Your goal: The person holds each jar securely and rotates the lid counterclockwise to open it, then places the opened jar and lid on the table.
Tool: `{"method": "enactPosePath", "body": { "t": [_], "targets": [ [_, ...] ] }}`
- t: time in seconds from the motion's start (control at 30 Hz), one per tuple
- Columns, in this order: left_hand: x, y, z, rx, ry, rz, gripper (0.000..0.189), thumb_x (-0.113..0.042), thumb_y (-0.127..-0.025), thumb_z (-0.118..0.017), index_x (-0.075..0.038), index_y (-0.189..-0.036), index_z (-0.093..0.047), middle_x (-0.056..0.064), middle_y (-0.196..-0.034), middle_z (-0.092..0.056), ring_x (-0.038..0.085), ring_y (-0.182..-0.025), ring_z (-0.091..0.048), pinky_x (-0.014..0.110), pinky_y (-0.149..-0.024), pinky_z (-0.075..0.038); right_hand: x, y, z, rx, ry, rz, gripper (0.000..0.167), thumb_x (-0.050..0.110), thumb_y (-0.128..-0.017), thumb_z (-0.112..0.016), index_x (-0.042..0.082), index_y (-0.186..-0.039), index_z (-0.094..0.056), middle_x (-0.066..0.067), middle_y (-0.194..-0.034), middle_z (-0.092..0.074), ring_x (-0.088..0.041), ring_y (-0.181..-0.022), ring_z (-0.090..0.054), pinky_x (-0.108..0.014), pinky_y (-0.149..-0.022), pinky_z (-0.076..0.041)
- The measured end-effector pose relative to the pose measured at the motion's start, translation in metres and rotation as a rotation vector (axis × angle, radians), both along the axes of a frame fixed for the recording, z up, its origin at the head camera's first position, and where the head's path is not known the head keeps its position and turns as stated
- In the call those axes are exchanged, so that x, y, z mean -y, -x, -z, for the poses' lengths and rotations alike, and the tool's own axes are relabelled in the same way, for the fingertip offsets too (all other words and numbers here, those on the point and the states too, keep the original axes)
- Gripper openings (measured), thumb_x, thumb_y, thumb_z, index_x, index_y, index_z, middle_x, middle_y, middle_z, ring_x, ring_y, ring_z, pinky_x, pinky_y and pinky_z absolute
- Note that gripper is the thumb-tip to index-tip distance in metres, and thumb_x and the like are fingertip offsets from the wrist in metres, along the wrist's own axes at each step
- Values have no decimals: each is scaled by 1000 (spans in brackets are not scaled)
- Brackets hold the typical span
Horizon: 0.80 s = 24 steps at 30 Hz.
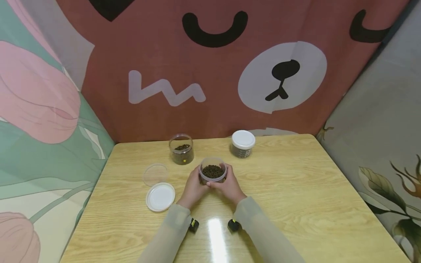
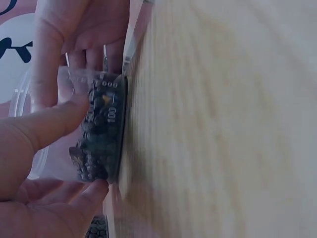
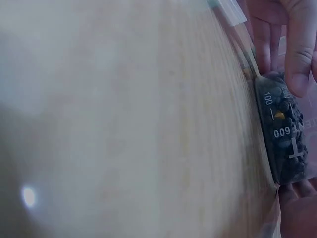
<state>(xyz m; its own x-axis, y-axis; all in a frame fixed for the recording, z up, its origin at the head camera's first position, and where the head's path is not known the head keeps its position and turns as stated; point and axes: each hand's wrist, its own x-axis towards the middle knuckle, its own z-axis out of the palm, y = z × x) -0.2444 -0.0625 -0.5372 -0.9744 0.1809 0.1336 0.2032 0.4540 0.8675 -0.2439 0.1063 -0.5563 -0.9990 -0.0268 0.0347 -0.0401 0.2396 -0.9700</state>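
Both of my hands hold a round clear plastic tub point(image 1: 211, 179) in the middle of the table. My left hand point(image 1: 194, 188) grips its left side and my right hand point(image 1: 231, 187) its right side, thumbs at the front. No lid covers the tub. Dark pellet-like bits point(image 1: 213, 170) fill its lower part, with a small orange piece point(image 3: 279, 115) among them. Printed measuring marks point(image 2: 111, 114) show through the wall in the left wrist view. Seen from the wrists, the tub's base is right at the tabletop point(image 2: 213, 119).
Behind on the left stands an uncovered clear jar point(image 1: 182, 156) of brown bits with a yellow spot. A tub with a white lid point(image 1: 243, 139) sits at the back right. Left of my hands lie a clear disc-shaped lid point(image 1: 155, 174) and a white lid point(image 1: 160, 197). Printed fabric point(image 1: 158, 120) hangs behind the table.
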Motion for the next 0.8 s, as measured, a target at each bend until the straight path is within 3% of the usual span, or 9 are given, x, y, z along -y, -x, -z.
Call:
{"method": "enactPosePath", "body": {
  "t": [0.3, 0.63, 0.8],
  "targets": [
    [-7, 19, 6, 37, -59, -117, 82, 6, -76, -77, 6, -149, -40, 30, -137, -47, 42, -125, -55, 42, -105, -48, 8, 25, 0, -27, -21, 48, 99, 21, -76, -91, -1, -150, -30, -24, -154, -34, -36, -145, -33, -47, -121, -25],
    [-12, 41, 6, -14, -154, -204, 70, 7, -78, -75, 8, -141, -45, 31, -133, -52, 42, -120, -60, 43, -99, -53, 12, 52, -10, -42, -47, 46, 99, 16, -78, -89, -2, -154, -28, -26, -153, -37, -39, -143, -36, -48, -120, -27],
    [-15, 47, 5, -15, -187, -265, 62, 8, -79, -74, 6, -135, -48, 28, -130, -55, 41, -118, -61, 42, -96, -55, 10, 60, -8, -31, 64, 22, 96, 9, -81, -84, -2, -154, -23, -29, -155, -33, -40, -145, -33, -47, -121, -26]
  ]
}}
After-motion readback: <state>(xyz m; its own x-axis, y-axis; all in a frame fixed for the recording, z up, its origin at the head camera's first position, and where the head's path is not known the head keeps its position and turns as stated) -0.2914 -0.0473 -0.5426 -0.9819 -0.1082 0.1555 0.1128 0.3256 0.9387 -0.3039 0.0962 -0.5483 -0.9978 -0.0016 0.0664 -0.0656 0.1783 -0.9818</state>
